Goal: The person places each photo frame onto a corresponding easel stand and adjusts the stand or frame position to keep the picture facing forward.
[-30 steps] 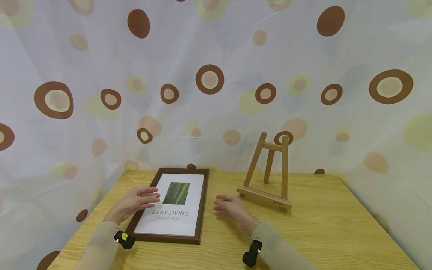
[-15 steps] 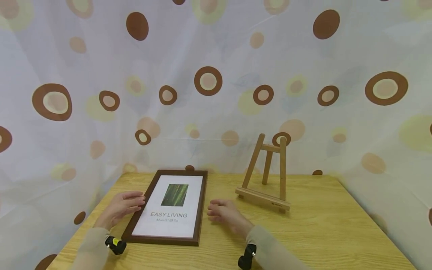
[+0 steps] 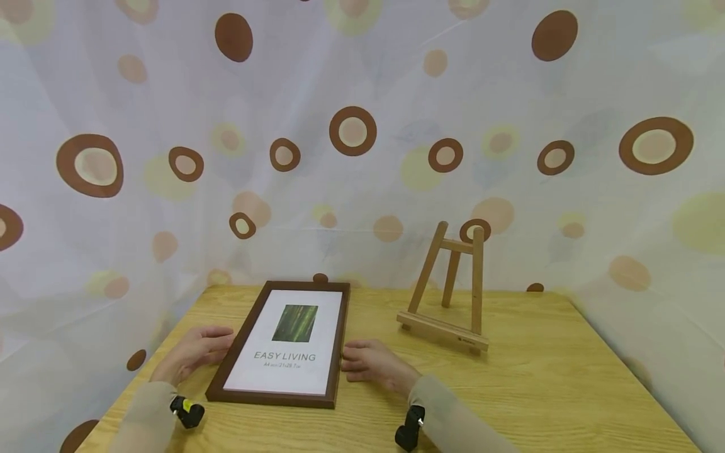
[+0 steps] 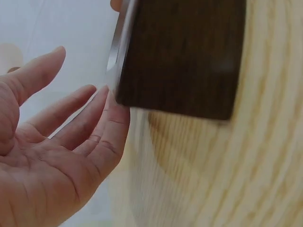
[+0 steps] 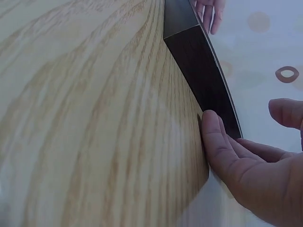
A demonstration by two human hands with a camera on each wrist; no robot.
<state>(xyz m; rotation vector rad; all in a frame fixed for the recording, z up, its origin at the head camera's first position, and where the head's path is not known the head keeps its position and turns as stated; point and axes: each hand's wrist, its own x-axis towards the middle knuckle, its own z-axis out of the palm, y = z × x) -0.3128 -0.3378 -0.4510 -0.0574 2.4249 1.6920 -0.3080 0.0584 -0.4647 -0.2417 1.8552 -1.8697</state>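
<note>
A dark brown picture frame (image 3: 283,380) lies face up on the wooden table, its white insert printed "EASY LIVING" around a small green picture. At its left side is my left hand (image 3: 194,353), fingers relaxed and thumb apart. In the left wrist view, fingertips of that hand (image 4: 61,161) meet the edge of the picture frame (image 4: 180,56); whether they press it I cannot tell. My right hand (image 3: 376,365) has its fingertips at the frame's right side. The right wrist view shows these fingers (image 5: 220,142) against the frame's dark side (image 5: 203,71), thumb held away.
A small wooden easel (image 3: 477,283) stands at the back right of the table (image 3: 538,377), apart from both hands. Behind and beside the table hangs a white curtain (image 3: 391,82) with brown and pastel circles.
My left hand has moved left and down from over the picture frame to its left side. My right hand has come left, up to the frame's right side. Frame and easel stay put.
</note>
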